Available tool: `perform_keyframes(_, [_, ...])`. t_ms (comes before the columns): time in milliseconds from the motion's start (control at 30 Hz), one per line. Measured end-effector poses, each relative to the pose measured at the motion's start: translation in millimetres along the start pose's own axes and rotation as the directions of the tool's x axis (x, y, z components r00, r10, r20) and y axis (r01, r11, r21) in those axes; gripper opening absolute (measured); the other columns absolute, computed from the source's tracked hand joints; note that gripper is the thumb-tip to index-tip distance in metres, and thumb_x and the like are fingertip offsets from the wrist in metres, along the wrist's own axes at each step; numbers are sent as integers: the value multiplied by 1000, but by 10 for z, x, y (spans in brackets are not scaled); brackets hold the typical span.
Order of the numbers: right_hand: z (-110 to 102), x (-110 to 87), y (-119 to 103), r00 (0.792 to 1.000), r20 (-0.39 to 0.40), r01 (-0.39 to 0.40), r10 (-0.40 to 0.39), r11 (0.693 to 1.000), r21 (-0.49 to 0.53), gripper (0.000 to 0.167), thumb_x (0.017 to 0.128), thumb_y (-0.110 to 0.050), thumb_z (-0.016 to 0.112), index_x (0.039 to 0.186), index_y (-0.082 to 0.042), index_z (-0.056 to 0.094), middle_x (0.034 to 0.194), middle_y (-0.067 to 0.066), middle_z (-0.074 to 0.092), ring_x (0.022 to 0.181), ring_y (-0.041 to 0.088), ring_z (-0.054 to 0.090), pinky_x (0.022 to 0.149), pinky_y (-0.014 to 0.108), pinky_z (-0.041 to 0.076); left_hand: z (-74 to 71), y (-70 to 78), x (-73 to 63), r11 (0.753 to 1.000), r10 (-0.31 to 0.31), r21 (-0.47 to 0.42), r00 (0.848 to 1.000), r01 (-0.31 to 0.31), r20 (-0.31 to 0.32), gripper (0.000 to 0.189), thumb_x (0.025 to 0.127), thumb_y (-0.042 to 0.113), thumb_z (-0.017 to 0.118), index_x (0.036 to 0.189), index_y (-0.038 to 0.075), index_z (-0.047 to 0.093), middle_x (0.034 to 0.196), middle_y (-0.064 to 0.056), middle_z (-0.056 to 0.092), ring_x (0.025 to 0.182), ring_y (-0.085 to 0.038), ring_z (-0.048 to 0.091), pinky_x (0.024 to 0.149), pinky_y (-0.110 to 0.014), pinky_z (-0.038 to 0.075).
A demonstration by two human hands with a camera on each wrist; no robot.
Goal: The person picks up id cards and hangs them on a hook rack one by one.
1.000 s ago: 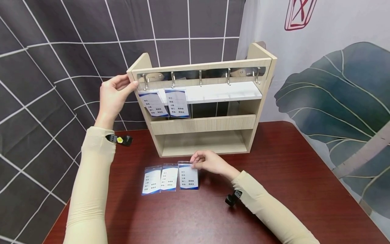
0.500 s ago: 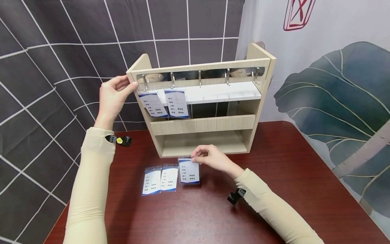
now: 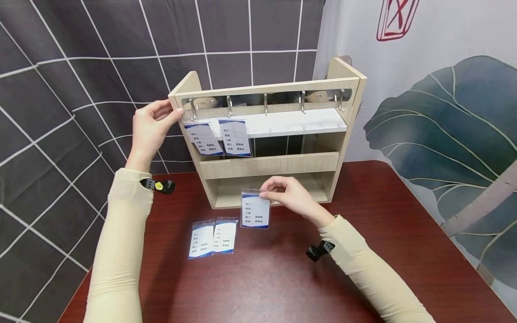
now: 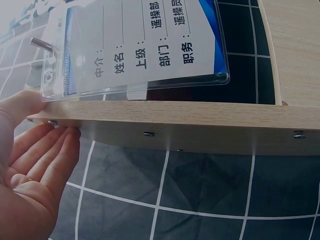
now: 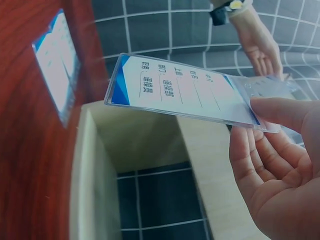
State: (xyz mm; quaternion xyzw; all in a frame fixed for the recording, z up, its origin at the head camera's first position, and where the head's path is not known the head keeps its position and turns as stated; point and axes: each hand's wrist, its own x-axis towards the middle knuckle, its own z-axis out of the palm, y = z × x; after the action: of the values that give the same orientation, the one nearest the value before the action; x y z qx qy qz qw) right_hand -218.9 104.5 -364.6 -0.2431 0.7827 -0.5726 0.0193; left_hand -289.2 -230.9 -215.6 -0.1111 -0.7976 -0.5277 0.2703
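Note:
My right hand [image 3: 291, 197] pinches the top edge of a badge [image 3: 255, 211] in a clear sleeve, holding it upright in front of the rack's lowest opening. In the right wrist view the thumb lies over the sleeve of this badge [image 5: 175, 90], with fingers behind it. At the upper left corner of the wooden rack [image 3: 268, 165], my left hand [image 3: 150, 128] grips the side panel [image 4: 175, 112] between thumb and fingers. Two badges hang from the leftmost metal hooks, a tilted one [image 3: 203, 138] and a straighter one [image 3: 235, 137]. Two more badges, one left [image 3: 201, 240] and one right [image 3: 224, 235], lie on the table.
Several metal hooks line the rack's top bar, and the middle hook [image 3: 265, 104] and those to its right hold nothing. A white shelf [image 3: 295, 122] lies behind them. The rack stands on a dark red table [image 3: 282, 282], before a grid-patterned curtain [image 3: 226, 36].
My right hand has lifted the third badge off the table, raising it and moving it slightly right toward the rack. The left hand has stayed on the rack's corner.

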Motion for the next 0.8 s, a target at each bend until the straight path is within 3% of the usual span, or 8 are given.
perform_keyframes(533, [-303, 50, -337, 995, -95, 41, -42, 999, -13, 16, 89, -14, 77, 100, -4, 72, 86, 6, 71, 79, 33, 65, 69, 28, 54, 3, 2, 2, 1000, -4, 7, 1000, 4, -1, 47, 88, 20, 80, 129, 0, 67, 127, -18, 67, 113, -13, 67, 99, -26, 52])
perform_keyframes(800, [-425, 112, -516, 991, -127, 50, -51, 999, -13, 18, 90, -18, 78, 103, -6, 72, 88, 6, 72, 77, 20, 64, 69, 29, 55, 2, 2, -6, 1000, -3, 9, 1000, 3, 4, 47, 88, 20, 80, 129, 1, 67, 128, -17, 67, 114, -13, 67, 99, -26, 52])
